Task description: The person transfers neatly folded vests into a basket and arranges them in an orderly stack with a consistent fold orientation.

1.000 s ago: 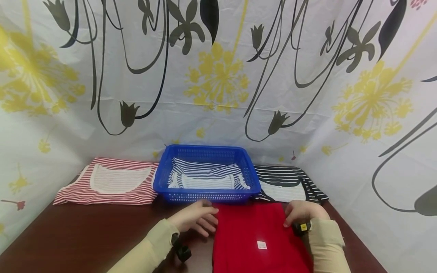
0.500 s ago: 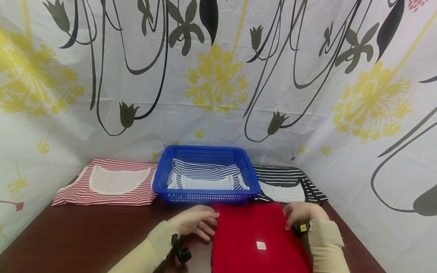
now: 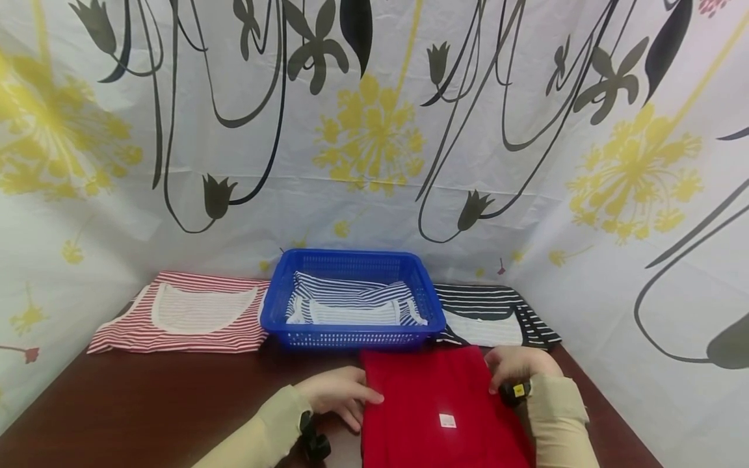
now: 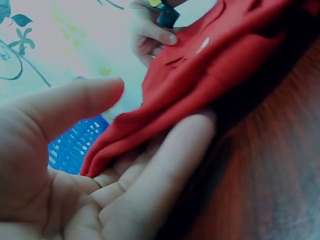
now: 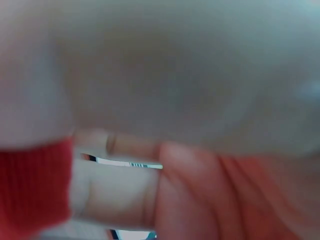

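A folded red garment (image 3: 430, 390) with a small white tag lies on the table in front of me. At its left edge is my left hand (image 3: 339, 394); in the left wrist view its extended fingers (image 4: 170, 165) lie under the cloth's edge while the thumb stands apart above it. My right hand (image 3: 517, 365) holds the garment's upper right edge, thumb over the cloth. In the right wrist view, blurred skin fills most of the picture, with red cloth (image 5: 35, 185) at the thumb and fingers.
Behind the garment stands a blue basket (image 3: 354, 337) holding a blue-striped garment (image 3: 351, 299). A red-striped garment (image 3: 193, 312) lies left of it, a black-striped one (image 3: 491, 312) right. Dark brown table (image 3: 146, 403); a patterned cloth (image 3: 374, 214) hangs behind.
My left hand has moved slightly down along the garment's left edge, its thumb now over the cloth. The garment's upper left corner has shifted a little left. My right hand stays put.
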`<state>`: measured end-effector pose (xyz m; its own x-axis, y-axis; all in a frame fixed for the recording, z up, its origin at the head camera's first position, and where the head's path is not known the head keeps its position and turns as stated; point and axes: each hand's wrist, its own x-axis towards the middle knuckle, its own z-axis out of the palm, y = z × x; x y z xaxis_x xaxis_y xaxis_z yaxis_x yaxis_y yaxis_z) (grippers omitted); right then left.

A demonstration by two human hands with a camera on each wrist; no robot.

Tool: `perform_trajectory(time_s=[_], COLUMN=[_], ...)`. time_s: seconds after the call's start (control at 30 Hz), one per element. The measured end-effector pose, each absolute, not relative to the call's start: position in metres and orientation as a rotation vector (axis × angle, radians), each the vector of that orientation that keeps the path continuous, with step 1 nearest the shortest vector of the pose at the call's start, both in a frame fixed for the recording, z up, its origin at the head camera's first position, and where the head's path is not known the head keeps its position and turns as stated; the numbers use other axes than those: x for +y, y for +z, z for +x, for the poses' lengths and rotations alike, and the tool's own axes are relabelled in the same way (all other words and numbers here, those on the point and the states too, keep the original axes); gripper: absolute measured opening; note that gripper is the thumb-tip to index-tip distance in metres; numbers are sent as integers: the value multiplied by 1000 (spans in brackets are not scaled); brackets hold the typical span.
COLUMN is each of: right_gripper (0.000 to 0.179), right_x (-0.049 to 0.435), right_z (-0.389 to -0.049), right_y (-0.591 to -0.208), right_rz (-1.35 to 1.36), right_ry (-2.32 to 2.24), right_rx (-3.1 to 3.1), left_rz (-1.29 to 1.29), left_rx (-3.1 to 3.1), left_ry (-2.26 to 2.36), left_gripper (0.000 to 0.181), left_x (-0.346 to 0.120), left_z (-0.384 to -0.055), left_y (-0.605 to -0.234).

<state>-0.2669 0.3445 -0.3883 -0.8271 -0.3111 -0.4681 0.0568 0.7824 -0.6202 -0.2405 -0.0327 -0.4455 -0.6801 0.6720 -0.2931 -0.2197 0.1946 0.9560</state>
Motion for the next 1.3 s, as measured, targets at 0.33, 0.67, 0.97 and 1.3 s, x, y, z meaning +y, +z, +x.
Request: perform_trajectory(time_s=[0.33, 0.67, 0.97, 1.3], right_gripper=[35, 34, 34, 47], right_x=[347, 351, 352, 353], right_z=[-267, -265, -257, -240], right_y=[-385, -377, -358, -338], right_rz=[-248, -366, -439, -427], right_ry=[-926, -1017, -1125, -1234], right_rx=[2347, 2283, 2254, 2240], left_rz=[430, 438, 459, 534], left_rx=[1838, 1848, 1855, 1800], left_ry=[1591, 1615, 1633, 1668], left_gripper=[27, 25, 27, 31], left_x=[-28, -27, -25, -22], left_z=[-239, -234, -230, -220], left_y=[-449, -437, -424, -408])
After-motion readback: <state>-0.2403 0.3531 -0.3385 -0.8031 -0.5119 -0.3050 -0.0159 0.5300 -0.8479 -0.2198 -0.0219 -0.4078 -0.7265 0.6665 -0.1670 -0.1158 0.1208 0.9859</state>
